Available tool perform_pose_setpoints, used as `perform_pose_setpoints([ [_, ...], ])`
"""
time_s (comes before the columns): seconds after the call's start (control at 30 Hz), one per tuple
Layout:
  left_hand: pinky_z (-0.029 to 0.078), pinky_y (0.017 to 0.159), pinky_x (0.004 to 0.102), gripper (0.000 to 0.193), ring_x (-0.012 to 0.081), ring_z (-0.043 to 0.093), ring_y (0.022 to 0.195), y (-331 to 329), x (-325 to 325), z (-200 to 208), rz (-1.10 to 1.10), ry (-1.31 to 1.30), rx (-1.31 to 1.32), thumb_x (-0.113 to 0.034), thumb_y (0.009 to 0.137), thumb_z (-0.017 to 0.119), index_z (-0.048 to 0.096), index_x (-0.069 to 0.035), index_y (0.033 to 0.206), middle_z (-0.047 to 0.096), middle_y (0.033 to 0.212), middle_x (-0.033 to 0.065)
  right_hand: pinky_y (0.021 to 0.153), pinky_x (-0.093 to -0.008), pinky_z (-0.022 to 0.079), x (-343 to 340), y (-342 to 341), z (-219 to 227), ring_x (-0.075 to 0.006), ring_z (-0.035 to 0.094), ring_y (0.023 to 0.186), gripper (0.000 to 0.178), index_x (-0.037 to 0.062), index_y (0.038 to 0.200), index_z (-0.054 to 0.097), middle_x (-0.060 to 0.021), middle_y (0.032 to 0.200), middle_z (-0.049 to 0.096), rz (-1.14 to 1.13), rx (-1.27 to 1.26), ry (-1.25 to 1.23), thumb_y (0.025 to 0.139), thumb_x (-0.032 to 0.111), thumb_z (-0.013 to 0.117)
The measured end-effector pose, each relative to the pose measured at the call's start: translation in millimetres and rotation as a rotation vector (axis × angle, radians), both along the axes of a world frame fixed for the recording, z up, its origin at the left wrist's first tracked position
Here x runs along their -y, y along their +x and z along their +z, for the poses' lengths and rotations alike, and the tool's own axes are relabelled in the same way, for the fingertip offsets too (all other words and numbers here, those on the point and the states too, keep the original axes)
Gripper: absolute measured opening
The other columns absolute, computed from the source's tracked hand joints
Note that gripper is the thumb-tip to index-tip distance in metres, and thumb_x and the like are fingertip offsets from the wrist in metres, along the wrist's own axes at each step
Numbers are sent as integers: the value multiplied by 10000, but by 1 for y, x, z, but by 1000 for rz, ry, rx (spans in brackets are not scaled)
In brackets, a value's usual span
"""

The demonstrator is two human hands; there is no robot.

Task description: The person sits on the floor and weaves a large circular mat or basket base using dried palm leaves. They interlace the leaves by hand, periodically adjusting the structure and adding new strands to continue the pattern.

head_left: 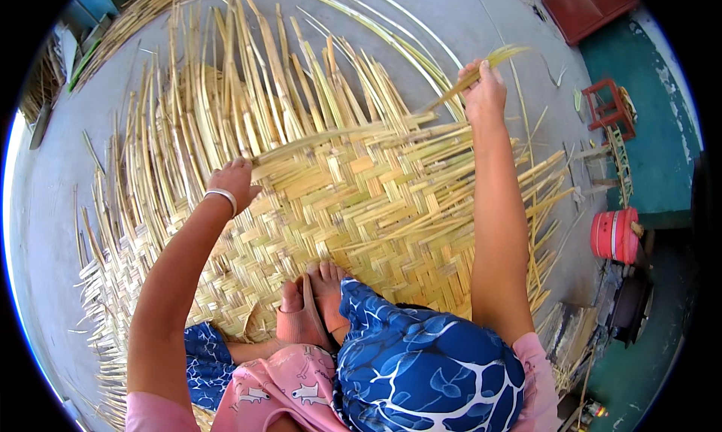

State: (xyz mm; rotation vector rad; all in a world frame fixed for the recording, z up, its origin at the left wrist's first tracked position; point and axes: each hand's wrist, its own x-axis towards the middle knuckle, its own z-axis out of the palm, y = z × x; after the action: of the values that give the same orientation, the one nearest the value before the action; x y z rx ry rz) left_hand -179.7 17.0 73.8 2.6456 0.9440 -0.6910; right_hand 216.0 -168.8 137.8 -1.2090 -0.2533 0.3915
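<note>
A partly woven mat (pixel 293 240) of flat, pale yellow-green reed strips lies on the floor under my feet. One long reed strip (pixel 338 133) runs slantwise across the far part of the weave. At its left end, the fingers of my left hand (pixel 232 184) close on it low against the mat, the thumb held a little apart. My right hand (pixel 485 93), raised beyond the mat's far right side, grips the strip toward its other end. A loose tail of it curls out past that fist. Unwoven reed ends (pixel 248 78) fan out along the far edge.
Long loose strips (pixel 406 37) curve over the grey floor (pixel 519 26) beyond the mat. Bundled reeds (pixel 135 26) lie far left. Along the right stand a dark red piece of furniture (pixel 587 7), a small red stool (pixel 608 105) and a pinkish-red bucket (pixel 613 235).
</note>
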Motion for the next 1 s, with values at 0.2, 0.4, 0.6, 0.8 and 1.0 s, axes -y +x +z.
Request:
perform_pose_setpoints([
  [0.2, 345, 1032, 411, 472, 253, 421, 1263, 48, 28, 95, -323, 466, 905, -219, 816, 643, 518, -102, 1256, 476, 1338, 90, 535, -328, 468, -23, -113, 52, -186, 569, 538, 200, 53, 953, 546, -28, 602, 563, 493, 795, -610, 967, 225, 445],
  [0.4, 339, 1020, 412, 265, 196, 524, 1143, 44, 32, 152, -635, 612, 670, -174, 817, 575, 604, -98, 1069, 604, 1102, 62, 566, -436, 452, -35, -203, 42, -310, 595, 649, 88, 103, 890, 585, -102, 682, 594, 563, 1646, -597, 860, 169, 536],
  [0.6, 498, 750, 370, 85, 231, 626, 845, 11, 36, 119, -340, 256, 440, -79, 821, 517, 569, -63, 887, 614, 834, 73, 551, -399, 461, -32, -212, 33, -297, 588, 620, 79, 80, 769, 550, -91, 665, 575, 601, 1649, -610, 821, 137, 566],
  [0.8, 493, 720, 377, 74, 257, 619, 806, 15, 48, 95, -155, 334, 529, -75, 803, 519, 571, -43, 846, 618, 799, 101, 516, -418, 473, -31, -222, 21, -308, 605, 570, 84, 67, 784, 564, -117, 637, 601, 616, 1609, -689, 815, 145, 578],
  [1.0, 495, 704, 426, 101, 326, 631, 789, 34, 52, 74, 177, 188, 551, -113, 810, 527, 581, -30, 833, 647, 812, 167, 501, -423, 477, -32, -251, 8, -311, 615, 552, 82, 61, 789, 578, -131, 623, 618, 656, 1534, -762, 813, 133, 545],
])
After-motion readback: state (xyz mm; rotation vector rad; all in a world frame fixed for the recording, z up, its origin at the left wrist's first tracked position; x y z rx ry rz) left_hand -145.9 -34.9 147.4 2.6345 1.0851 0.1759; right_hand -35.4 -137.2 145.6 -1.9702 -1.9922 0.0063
